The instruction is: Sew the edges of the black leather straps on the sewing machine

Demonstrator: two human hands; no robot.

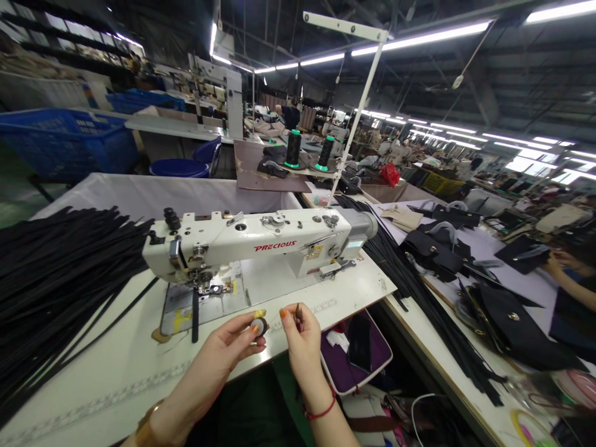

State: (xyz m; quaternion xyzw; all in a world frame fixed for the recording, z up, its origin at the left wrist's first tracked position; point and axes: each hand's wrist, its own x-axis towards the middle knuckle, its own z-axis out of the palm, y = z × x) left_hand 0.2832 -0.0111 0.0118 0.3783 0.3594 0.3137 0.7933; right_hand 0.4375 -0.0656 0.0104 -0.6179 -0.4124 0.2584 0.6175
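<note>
My left hand (237, 341) pinches a small round metal bobbin (259, 326) with dark thread on it, in front of the sewing machine (251, 242). Beside it, my right hand (302, 332) is closed on a small dark pointed tool (298, 313), perhaps thread snips, partly hidden by the fingers. The hands are apart, above the front edge of the white table (344, 295). A black strap (195, 313) lies under the machine's needle area.
Many black straps (69, 248) cover the left side. Thread cones (293, 149) stand behind the machine. Black bags (433, 248) lie on the right table, near another person's arm. An open drawer (379, 366) holds a phone.
</note>
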